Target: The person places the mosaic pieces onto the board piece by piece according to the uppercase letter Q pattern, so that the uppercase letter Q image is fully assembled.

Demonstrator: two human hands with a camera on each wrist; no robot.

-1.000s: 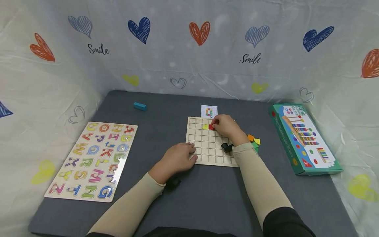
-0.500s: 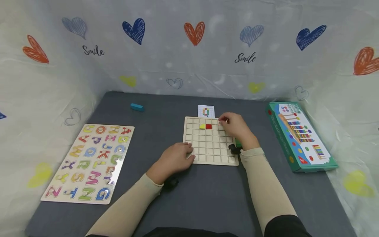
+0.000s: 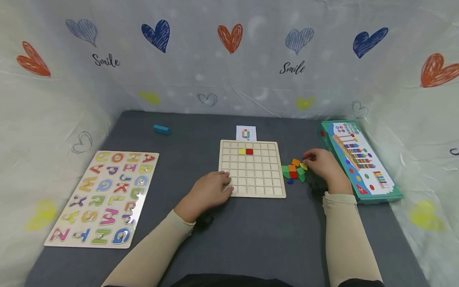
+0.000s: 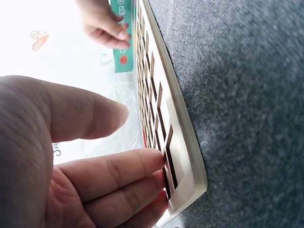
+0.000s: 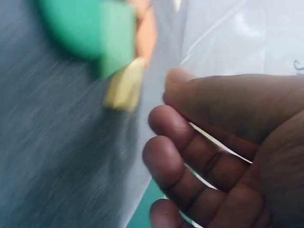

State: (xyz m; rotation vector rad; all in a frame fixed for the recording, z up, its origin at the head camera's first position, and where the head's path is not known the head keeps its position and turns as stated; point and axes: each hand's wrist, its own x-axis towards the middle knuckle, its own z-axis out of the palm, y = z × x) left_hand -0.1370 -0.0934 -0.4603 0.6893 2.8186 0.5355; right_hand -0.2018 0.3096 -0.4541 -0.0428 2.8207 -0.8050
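A pale wooden grid board (image 3: 260,181) lies mid-table in the head view, bearing a yellow tile (image 3: 242,151) and a red tile (image 3: 249,151) side by side in an upper row. My left hand (image 3: 208,193) rests its fingertips on the board's lower left edge; the left wrist view shows thumb and fingers apart. Right of the board is a loose pile of green, orange, red, yellow and blue tiles (image 3: 292,168). My right hand (image 3: 326,169) hovers beside this pile, fingers loosely bent. In the right wrist view nothing shows between its fingertips, near a blurred yellow piece (image 5: 124,88).
Behind the board lies a small card (image 3: 246,132) with a coloured Q pattern. An alphabet puzzle board (image 3: 104,199) occupies the left side, a blue block (image 3: 161,129) the back left. To the right stands a green game box (image 3: 362,159).
My right hand has left the red tile, moved right off the board and come beside the tile pile, uncovering it. My left hand keeps its place on the board; the head view has shifted slightly.
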